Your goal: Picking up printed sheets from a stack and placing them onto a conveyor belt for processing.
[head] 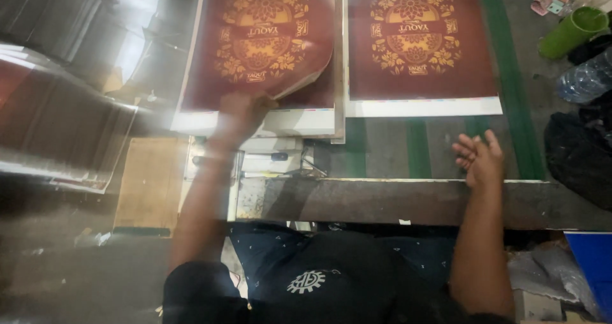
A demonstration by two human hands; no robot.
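- The left hand (241, 115) pinched the curled lower corner of the top maroon printed sheet (264, 40) on the left stack, at the worktop's (382, 147) near-left edge.
- The right hand (481, 161) hovered empty, fingers loosely spread, over the near-right edge.
- The peeling step seemed underway; lifting that sheet clear likely needed a steady pull.
- A second printed sheet (417, 43) lay flat beside it.

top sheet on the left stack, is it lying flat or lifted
Lifted at one corner: the left hand curls the top printed sheet up off the stack, showing its pale underside.
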